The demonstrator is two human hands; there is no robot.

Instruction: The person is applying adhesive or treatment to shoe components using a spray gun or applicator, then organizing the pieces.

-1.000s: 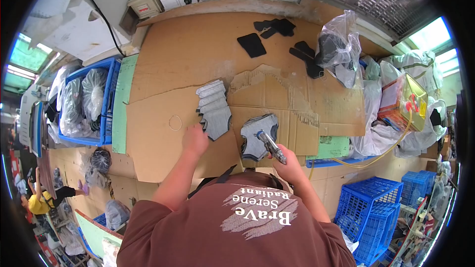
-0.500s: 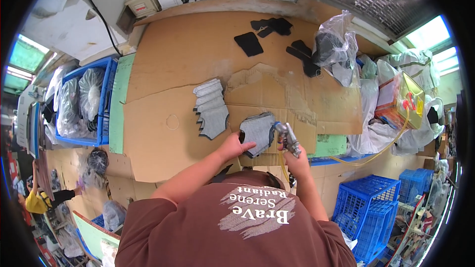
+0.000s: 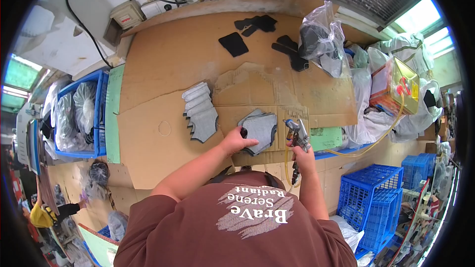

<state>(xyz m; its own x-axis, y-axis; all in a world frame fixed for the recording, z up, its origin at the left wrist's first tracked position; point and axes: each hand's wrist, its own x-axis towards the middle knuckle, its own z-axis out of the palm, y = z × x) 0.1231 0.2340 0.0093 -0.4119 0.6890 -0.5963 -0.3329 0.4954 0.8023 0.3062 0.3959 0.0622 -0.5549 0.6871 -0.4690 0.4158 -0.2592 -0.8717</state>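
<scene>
My left hand [image 3: 236,141] grips the left edge of a small stack of grey cut fabric pieces [image 3: 260,131] with dark edges, thumb lying on top. Something dark shows by its fingers, too small to name. In my right hand [image 3: 303,154] is a metal spray gun [image 3: 298,133], just right of the stack and apart from it, nozzle pointing up and left. A yellowish hose runs from its lower end. Left of the stack, more grey fabric pieces [image 3: 201,113] lie overlapped in a fanned row on the cardboard [image 3: 148,153].
Black cut pieces [image 3: 233,44] lie at the far side near a clear plastic bag [image 3: 324,39]. A yellow-topped can [image 3: 396,86] with a hose stands at the right. Blue crates [image 3: 371,202] sit at lower right, another blue crate [image 3: 101,113] with bagged goods at left.
The spray gun in my right hand has moved right, away from the stack's edge. My left hand stays at the stack, whose top pieces lie slightly turned. The whole view has shifted a little.
</scene>
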